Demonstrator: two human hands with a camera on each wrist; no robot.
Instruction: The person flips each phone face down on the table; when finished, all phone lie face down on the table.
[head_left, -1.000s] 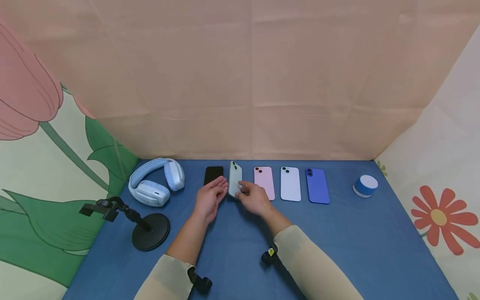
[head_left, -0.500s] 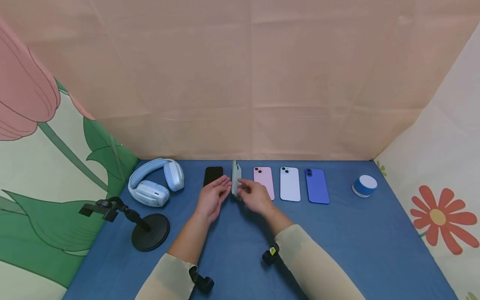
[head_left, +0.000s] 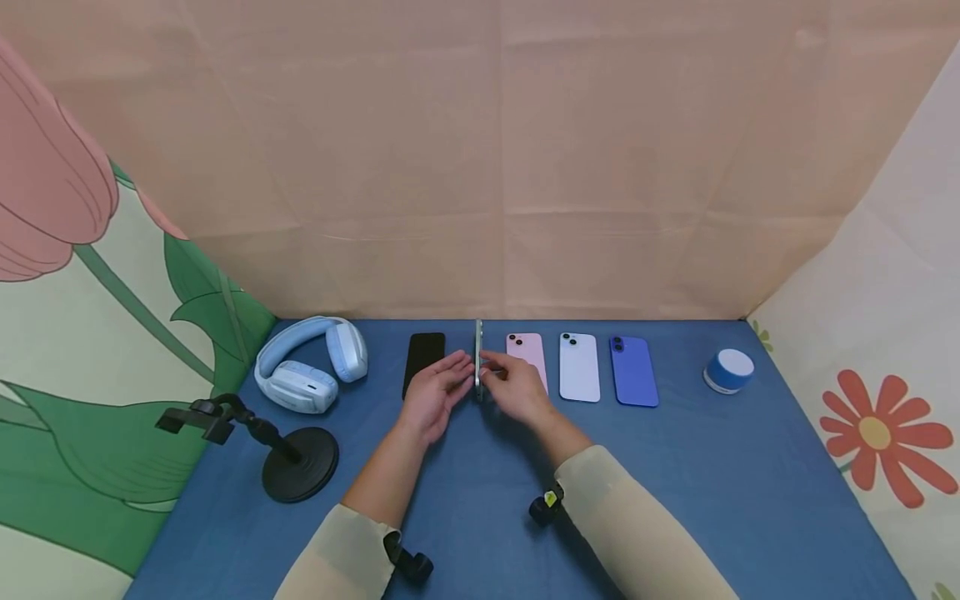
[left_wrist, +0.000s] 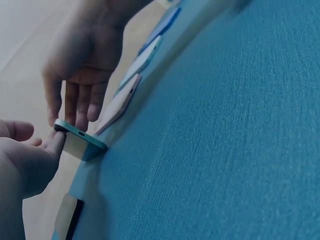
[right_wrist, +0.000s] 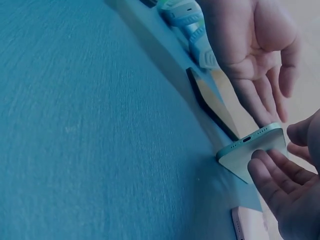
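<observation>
A pale green smartphone [head_left: 478, 358] stands nearly upright on one long edge, its charging-port end towards me. My left hand [head_left: 437, 392] lies palm up to its left, the fairly straight fingers touching the screen side. From the right my right hand [head_left: 517, 387] holds it lightly: in the right wrist view, bent fingers [right_wrist: 262, 172] rest on the phone's back. The right thumb [left_wrist: 52, 107] meets its upper corner in the left wrist view. A black smartphone [head_left: 423, 354] lies just left, and a pink smartphone [head_left: 528, 350] lies to the right, partly behind my right hand.
A white smartphone [head_left: 580, 367] and a purple-blue smartphone [head_left: 633, 371] lie further right in the row. Light blue headphones [head_left: 300, 383] and a black stand with a clamp arm [head_left: 300, 467] are at left. A blue-and-white round jar [head_left: 730, 372] stands near the right edge.
The green smartphone has turned from a tilt, with its back showing, to edge-on, and shifted slightly right. My left hand has moved right with it; my right hand stays against its back.
</observation>
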